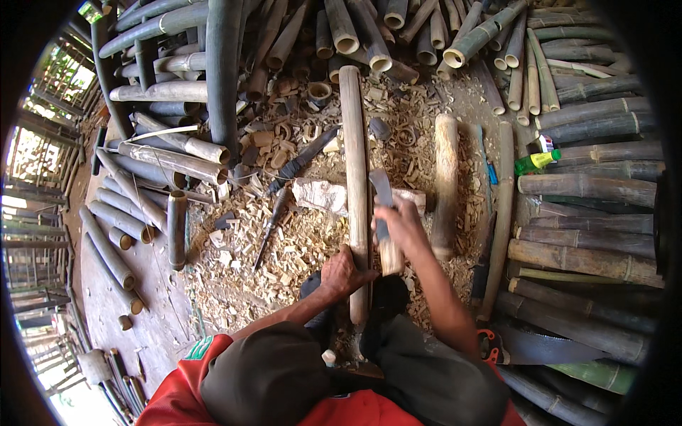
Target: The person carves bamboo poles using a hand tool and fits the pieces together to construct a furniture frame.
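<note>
A long, pale wooden pole [352,142] runs away from me, lying across a light, hacked log [320,197]. My left hand [344,273] is closed round the pole near its close end, the thumb lying across it. Just right of the pole, my right hand [402,226] grips a machete [381,186] with a dark, curved blade and a thick pale wooden handle. Its blade points away from me, beside the pole; whether the two touch I cannot tell. My legs are bent on either side of the pole's close end.
Wood chips [277,263] cover the ground. A partly stripped log [445,184] and a thin pole [503,213] lie to the right, near a handsaw [547,346]. Bamboo lengths [590,186] are stacked right; more stand behind and left. A dark sheathed tool [302,160] and green-capped bottle [538,162] lie farther off.
</note>
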Demonstrator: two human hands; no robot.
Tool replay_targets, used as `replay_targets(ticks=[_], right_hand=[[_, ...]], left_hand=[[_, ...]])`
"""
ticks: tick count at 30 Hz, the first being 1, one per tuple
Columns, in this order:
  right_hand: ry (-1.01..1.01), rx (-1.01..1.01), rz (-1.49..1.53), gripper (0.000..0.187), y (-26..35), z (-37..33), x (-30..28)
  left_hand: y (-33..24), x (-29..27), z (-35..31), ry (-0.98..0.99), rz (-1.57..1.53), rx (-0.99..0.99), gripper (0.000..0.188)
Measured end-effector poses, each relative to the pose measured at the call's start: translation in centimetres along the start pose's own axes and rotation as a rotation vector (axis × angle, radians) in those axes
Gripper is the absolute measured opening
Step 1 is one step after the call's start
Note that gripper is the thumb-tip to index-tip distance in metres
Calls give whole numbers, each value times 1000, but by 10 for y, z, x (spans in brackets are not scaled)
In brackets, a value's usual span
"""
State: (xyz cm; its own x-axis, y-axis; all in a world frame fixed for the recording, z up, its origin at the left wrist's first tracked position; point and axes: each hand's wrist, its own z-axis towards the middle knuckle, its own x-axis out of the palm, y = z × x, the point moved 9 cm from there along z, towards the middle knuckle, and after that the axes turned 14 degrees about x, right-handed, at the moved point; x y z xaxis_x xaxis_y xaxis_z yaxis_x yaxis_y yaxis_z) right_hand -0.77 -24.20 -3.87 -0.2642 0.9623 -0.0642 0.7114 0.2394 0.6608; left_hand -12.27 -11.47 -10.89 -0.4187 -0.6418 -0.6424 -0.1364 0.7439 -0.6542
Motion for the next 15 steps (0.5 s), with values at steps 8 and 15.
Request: replay_targets(ticks=[8,15], right_hand=[[-30,-74,-30,24,146,90,-9],[42,-153,36,21,221,136,-21]], left_hand=[[3,-1,0,53,-44,-4,82],[8,1,1,67,-73,27,83]])
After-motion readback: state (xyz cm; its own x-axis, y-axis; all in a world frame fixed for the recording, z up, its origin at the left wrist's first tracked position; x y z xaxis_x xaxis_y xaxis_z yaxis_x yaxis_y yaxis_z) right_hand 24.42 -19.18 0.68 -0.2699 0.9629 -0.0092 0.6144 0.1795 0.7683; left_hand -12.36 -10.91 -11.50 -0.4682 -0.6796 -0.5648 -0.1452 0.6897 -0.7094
